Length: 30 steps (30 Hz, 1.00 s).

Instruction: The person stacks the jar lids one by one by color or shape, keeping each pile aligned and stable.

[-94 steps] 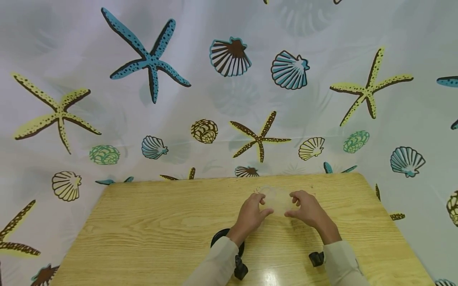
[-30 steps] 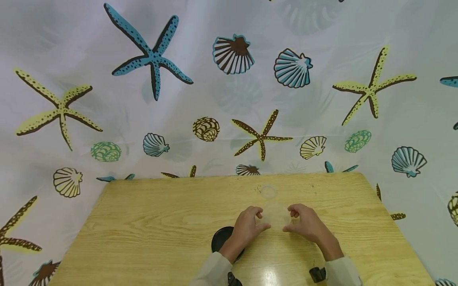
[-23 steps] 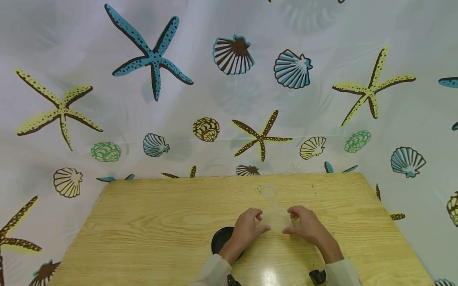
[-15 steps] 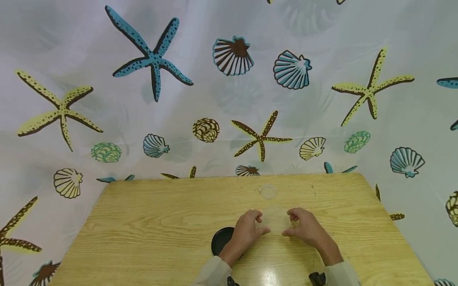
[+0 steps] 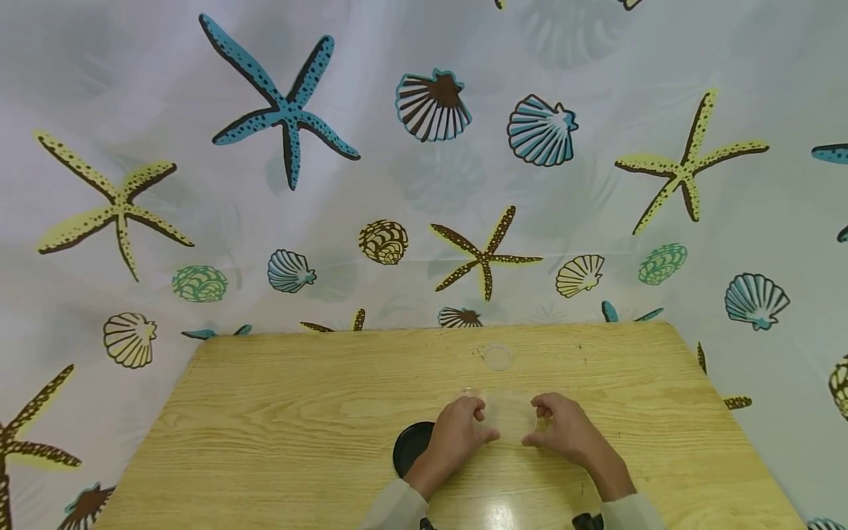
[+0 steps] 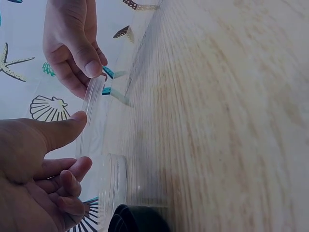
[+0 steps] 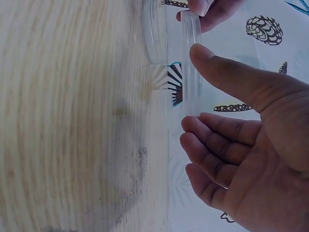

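Between my two hands is a clear, shallow round plastic lid (image 5: 510,417), held on edge close over the wooden table. My left hand (image 5: 457,434) grips its left side between thumb and curled fingers. My right hand (image 5: 570,430) pinches the opposite side. In the left wrist view the lid (image 6: 91,121) stands nearly parallel to the tabletop, clear of it. The right wrist view shows the lid's (image 7: 191,72) ribbed rim between thumb and fingertips. A clear round container (image 6: 113,181) sits on the table beside my left hand, mostly hidden by it in the head view.
A black round dish (image 5: 412,449) lies partly under my left forearm. Farther back on the table (image 5: 298,412) rests a thin clear disc (image 5: 498,357). Behind the table hangs a white curtain (image 5: 371,177) printed with starfish and shells.
Both hands have come back toward me with the lid, away from the table's far edge. The clear disc, earlier overlapped by the lid, now shows fully, and so does more of the black dish.
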Each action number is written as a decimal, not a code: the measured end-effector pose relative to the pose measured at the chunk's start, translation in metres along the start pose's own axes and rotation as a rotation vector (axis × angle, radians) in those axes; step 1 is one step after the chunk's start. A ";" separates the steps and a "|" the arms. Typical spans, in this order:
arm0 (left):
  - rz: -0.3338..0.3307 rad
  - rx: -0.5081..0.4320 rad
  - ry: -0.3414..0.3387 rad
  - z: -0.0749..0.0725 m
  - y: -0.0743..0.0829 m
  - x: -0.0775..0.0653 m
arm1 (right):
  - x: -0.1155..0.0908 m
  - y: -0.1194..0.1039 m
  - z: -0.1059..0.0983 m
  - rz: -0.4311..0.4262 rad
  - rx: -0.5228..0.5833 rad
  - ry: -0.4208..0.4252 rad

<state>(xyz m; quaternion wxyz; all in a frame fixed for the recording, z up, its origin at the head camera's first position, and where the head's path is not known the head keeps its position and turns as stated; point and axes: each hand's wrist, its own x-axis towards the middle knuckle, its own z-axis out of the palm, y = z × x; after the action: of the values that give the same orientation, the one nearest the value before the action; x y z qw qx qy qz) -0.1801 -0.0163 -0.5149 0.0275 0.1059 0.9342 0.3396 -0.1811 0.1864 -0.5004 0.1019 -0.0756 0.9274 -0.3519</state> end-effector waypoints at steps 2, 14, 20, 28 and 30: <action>-0.007 0.005 -0.006 0.000 0.000 -0.001 | -0.001 0.000 0.000 -0.007 -0.003 0.000; -0.017 0.002 -0.027 0.002 0.000 -0.005 | -0.006 0.004 0.005 -0.015 -0.006 0.003; 0.014 0.014 -0.011 0.002 0.000 -0.009 | -0.010 0.003 0.007 -0.011 -0.005 -0.005; -0.003 0.027 -0.037 0.005 -0.002 -0.009 | -0.011 0.005 0.009 -0.005 -0.030 -0.011; -0.010 0.028 -0.048 0.004 -0.002 -0.010 | -0.011 0.005 0.010 -0.001 -0.035 -0.016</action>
<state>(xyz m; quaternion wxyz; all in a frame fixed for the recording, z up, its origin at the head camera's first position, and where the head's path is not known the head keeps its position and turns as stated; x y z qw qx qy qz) -0.1702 -0.0171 -0.5192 0.0501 0.1098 0.9385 0.3235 -0.1686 0.1862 -0.5100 0.1079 -0.0806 0.9325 -0.3351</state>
